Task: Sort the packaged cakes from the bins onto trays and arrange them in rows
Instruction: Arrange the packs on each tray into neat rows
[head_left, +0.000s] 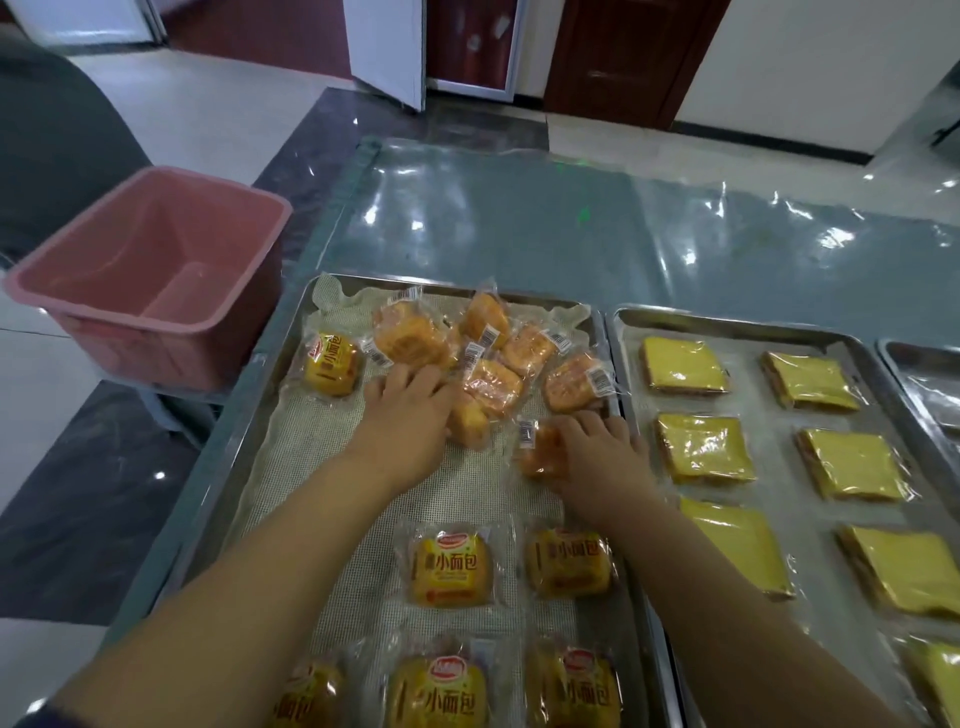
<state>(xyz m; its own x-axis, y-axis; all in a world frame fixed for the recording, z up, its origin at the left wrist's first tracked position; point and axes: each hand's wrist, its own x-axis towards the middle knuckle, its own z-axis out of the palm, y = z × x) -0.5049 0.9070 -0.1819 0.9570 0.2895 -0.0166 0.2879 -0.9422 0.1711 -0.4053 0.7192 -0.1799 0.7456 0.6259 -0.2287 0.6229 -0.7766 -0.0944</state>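
A metal tray (244, 467) with a mesh liner holds small orange cake packs. Several lie jumbled in a loose pile (498, 353) at its far end. One labelled pack (332, 364) sits alone at the far left. Labelled packs lie in rows at the near end (449, 566). My left hand (410, 415) lies palm down at the pile's near edge, fingers bent over a pack (470, 423) that is partly hidden under it. My right hand (597, 452) grips another pack (537, 452) just right of it, barcode side up.
An empty pink bin (150, 280) stands off the table's left side. A second tray (621, 353) to the right carries flat yellow cake packs (701, 447) in rows. A third tray's corner (904, 353) shows at far right. Shiny plastic sheeting (519, 223) covers the table beyond.
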